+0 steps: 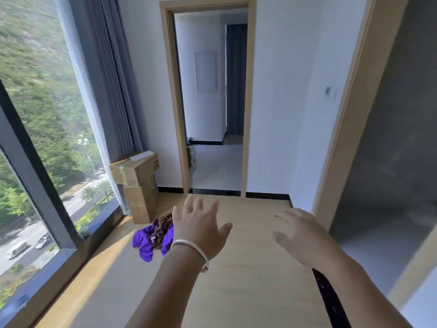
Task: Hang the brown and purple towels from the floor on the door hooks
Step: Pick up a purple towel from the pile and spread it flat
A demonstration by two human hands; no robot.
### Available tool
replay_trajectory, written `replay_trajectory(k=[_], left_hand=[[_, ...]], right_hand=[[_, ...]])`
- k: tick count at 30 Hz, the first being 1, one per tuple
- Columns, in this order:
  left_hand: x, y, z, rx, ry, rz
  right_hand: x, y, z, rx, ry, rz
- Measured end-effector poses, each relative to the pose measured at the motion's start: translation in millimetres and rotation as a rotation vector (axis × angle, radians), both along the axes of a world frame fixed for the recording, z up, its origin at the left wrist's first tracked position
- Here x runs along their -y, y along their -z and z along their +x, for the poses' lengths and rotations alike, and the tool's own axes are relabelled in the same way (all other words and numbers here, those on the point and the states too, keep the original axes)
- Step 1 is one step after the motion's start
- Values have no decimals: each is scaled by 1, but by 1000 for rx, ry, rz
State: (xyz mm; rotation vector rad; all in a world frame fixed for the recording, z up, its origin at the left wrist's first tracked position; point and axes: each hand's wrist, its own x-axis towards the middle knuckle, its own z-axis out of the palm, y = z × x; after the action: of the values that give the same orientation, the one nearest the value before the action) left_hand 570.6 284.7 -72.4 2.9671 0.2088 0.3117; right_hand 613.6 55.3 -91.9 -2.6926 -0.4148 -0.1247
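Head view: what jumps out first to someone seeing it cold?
The bright purple towel, bunched on the wooden floor with the brown towel lying across it, near the stacked cardboard boxes by the window. Then the two outstretched hands, left hand and right hand, both open and holding nothing.
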Motion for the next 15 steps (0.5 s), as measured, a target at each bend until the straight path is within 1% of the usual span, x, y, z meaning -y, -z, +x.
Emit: replay_trajectory(k=[8, 15], left_hand=[[-1, 8, 38, 5, 134, -56], [25, 23, 109, 4, 194, -84]], right_hand=[[-1, 2, 15, 6, 88, 1], [14, 12, 79, 59, 118, 86]])
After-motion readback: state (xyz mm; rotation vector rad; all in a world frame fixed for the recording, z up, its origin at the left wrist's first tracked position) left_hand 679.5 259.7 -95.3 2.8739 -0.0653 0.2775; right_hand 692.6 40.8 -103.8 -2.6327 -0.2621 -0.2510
